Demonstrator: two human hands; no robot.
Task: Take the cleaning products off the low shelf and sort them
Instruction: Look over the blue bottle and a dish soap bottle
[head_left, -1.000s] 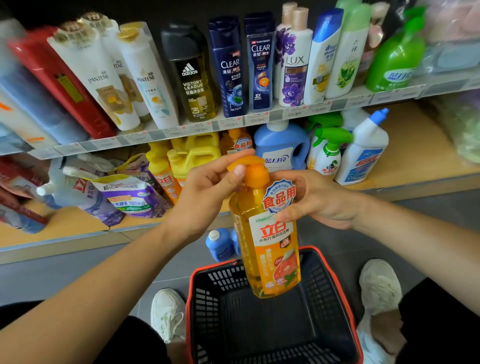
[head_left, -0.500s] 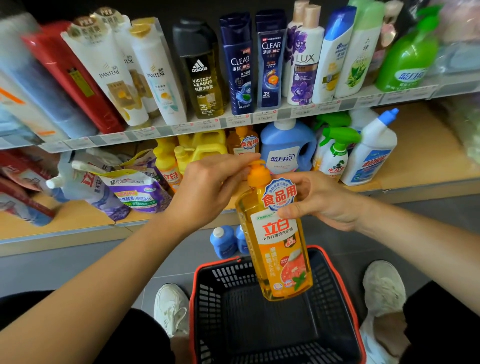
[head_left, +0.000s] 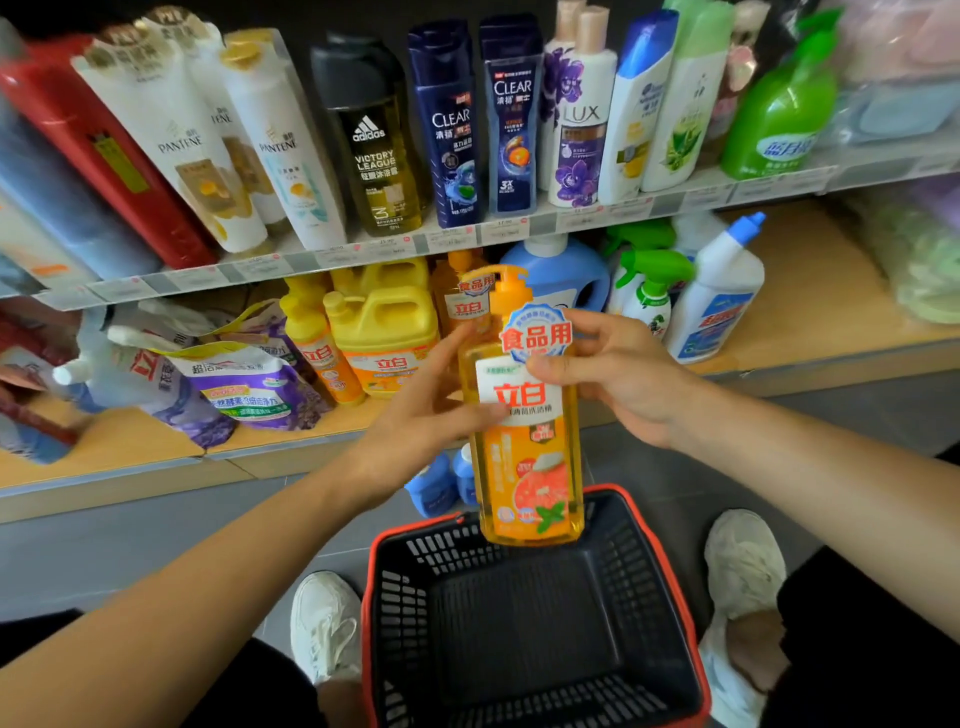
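Right hand (head_left: 618, 374) grip around orange bottle (head_left: 530, 457) neck

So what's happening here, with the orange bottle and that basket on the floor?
A person crouched at a shop shelf holds an orange dish soap bottle upright above a black basket with a red rim. The right hand grips it near the neck; the left hand rests open against its side. The basket looks empty. More cleaning products remain on the low shelf behind.
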